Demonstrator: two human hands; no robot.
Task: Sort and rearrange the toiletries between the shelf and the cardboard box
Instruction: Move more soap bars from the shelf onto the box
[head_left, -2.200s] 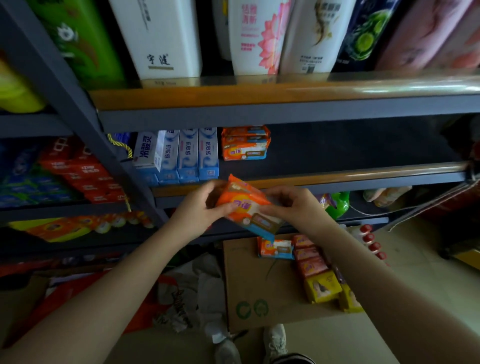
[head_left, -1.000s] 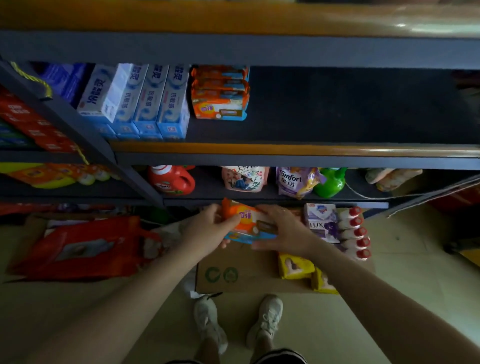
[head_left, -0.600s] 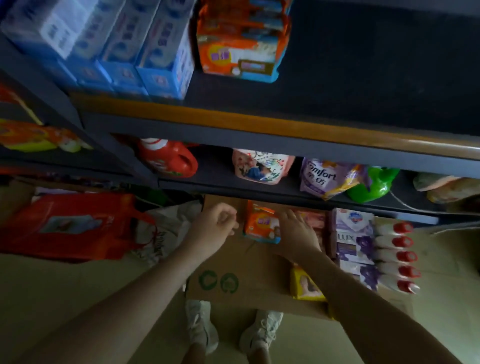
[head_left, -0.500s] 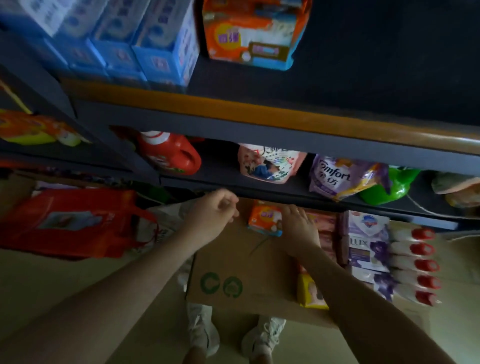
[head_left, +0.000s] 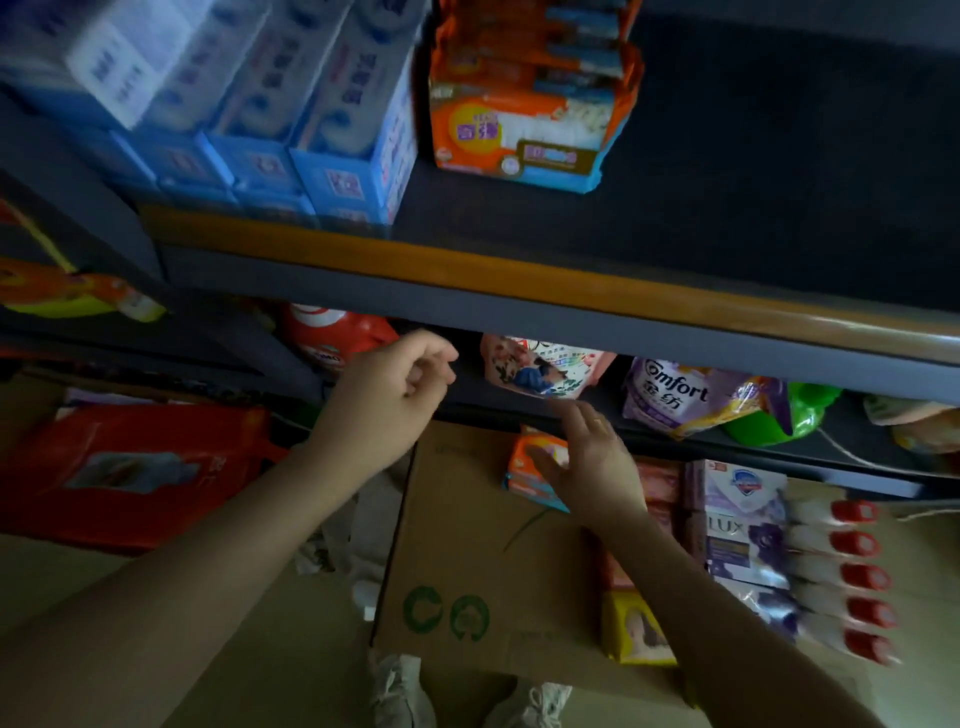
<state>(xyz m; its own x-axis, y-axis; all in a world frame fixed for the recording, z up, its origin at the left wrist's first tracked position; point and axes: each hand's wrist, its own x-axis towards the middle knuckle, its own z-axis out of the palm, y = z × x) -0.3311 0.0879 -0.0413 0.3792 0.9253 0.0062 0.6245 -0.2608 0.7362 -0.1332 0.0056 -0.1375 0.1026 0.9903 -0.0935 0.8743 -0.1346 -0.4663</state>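
Head view: hands empty, left (head_left: 387, 400) loosely curled, right (head_left: 587, 462) spread over orange pack (head_left: 530, 460) on cardboard box (head_left: 467, 545).

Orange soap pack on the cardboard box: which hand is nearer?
Right. The right hand hovers over the orange soap pack, fingers extended; the left hand is up-left of it, loosely curled, empty.

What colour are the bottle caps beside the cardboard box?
Red caps, clearest in the head view.

Matt brown corrugated cardboard box (head_left: 467, 545). Glossy plastic film on orange packet (head_left: 530, 462) and Comfort pouch (head_left: 685, 397). Shelf (head_left: 519, 306) of grey painted metal, glossy wood-look edge.
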